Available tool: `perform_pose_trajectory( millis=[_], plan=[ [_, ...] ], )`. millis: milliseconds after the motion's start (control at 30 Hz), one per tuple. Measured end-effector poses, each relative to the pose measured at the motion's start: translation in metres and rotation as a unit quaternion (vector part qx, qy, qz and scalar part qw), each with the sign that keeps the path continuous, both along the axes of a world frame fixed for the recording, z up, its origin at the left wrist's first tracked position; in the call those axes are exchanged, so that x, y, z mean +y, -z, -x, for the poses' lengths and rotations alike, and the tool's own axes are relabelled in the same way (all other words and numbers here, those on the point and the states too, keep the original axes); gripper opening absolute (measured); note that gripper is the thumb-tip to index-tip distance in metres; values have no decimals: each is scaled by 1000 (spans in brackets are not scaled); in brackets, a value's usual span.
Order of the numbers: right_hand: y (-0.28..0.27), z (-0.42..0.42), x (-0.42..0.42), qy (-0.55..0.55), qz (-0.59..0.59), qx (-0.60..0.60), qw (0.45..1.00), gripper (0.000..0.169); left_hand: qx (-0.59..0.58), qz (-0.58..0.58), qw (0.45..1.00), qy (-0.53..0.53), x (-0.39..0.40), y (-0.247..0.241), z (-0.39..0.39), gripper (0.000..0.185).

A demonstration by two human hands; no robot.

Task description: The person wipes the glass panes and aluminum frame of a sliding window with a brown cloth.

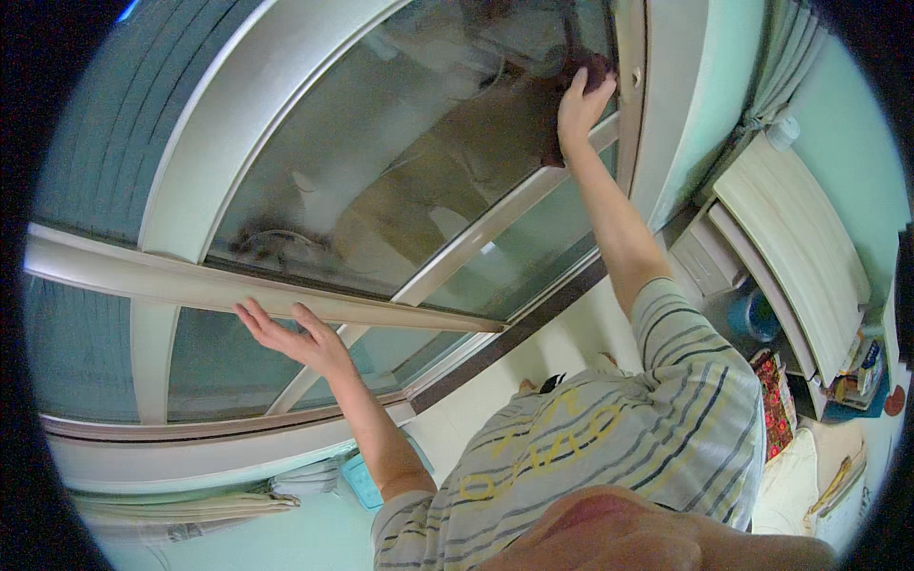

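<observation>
A large sliding glass door with pale frames fills the view before me. My right hand (585, 110) presses a dark maroon cloth (595, 73) on the upper right of the glass pane (400, 143), close to the side frame (630, 93). More of the dark cloth shows below the palm. My left hand (303, 342) is raised with its fingers apart and holds nothing. Its fingertips are at the upright meeting frame (186, 282); whether they touch it I cannot tell. Reflections cover part of the pane.
A pale wooden desk (792, 193) stands to the right, with a blue bin (753, 314) under it and books (860, 378) at its end. A tied grey curtain (775, 78) hangs beside the door. Lower left are a gathered curtain (193, 503) and a light-blue plastic container (364, 479).
</observation>
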State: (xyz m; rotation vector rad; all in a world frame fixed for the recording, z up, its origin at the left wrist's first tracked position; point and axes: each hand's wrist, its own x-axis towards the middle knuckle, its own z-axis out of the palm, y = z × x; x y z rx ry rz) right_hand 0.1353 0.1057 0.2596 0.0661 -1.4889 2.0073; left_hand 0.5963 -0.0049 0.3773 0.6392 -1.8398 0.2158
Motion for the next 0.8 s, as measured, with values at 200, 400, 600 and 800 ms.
perform_pose_trajectory(
  millis=[200, 400, 600, 800],
  plan=[
    [-190, -97, -45, -115, 136, 311, 934, 48, 40, 0, 999, 2, -52, 23, -9, 76],
    [-113, -166, -78, -65, -404, 648, 643, 65, 44, 23, 998, 28, -57, 30, -8, 69],
    [-49, -58, -28, 57, -332, 471, 815, 59, 15, 2, 1000, -8, -56, 37, -12, 77],
    [81, 38, 21, 38, -195, 35, 979, 65, -9, 21, 1000, -9, -62, 40, -3, 81]
  ],
)
